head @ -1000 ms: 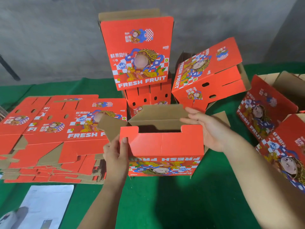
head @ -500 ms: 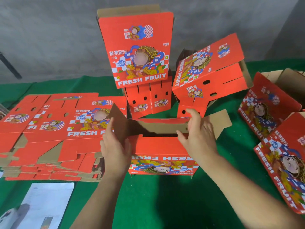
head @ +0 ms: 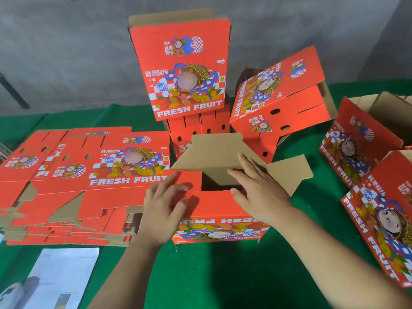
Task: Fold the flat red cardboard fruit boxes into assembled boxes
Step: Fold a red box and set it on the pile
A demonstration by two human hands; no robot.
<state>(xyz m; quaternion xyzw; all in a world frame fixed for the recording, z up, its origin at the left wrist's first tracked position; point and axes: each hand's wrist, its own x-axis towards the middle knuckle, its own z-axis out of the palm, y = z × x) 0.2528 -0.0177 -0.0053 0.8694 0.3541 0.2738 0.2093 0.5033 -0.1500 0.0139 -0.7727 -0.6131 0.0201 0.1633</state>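
One red cardboard box point(head: 219, 208) in assembly stands upside down at the centre of the green surface point(head: 234, 275), its near wall printed "FRESH FRUIT" – inverted to the viewer. Left hand point(head: 163, 209): fingers straight and spread, pressing a red flap point(head: 189, 181) flat over the box's left end. Right hand point(head: 258, 189): fingers extended, resting on a brown flap point(head: 214, 152) that leans over the opening; a further brown flap point(head: 289, 172) sticks out at the right. Stack of flat red blanks point(head: 73, 181) just left of the box, top sheet reading "FRESH FRUIT" with Chinese characters, a "666" burst and a cartoon figure on red-and-white checks. Behind: one assembled box point(head: 180, 65) standing tall on another, same print upright – beside it a tilted box point(head: 281, 90) with "FRESH FRUIT" running along its edge. Two more boxes point(head: 376, 192) at right, lettering partly visible. White printed sheet point(head: 58, 277) at lower left, text illegible.
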